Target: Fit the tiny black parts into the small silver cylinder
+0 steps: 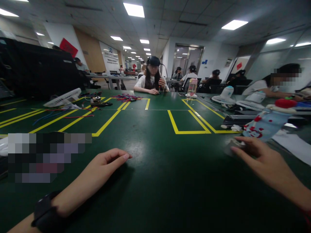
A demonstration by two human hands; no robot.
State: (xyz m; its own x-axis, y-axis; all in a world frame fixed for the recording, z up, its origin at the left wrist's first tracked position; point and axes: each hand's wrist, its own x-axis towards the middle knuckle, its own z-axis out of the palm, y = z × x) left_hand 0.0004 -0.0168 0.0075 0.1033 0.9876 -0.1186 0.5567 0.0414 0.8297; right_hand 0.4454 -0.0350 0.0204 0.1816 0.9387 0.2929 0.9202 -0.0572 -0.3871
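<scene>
Open-plan workshop or assembly room: long green desk (155, 181) marked with yellow tape lines (187, 124), loose wires (126, 97), fan parts (63, 97), seated workers (152, 81), ceiling light panels (133, 9).

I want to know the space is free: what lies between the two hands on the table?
Only bare green table top shows between the left hand and the right hand in the head view.
</scene>
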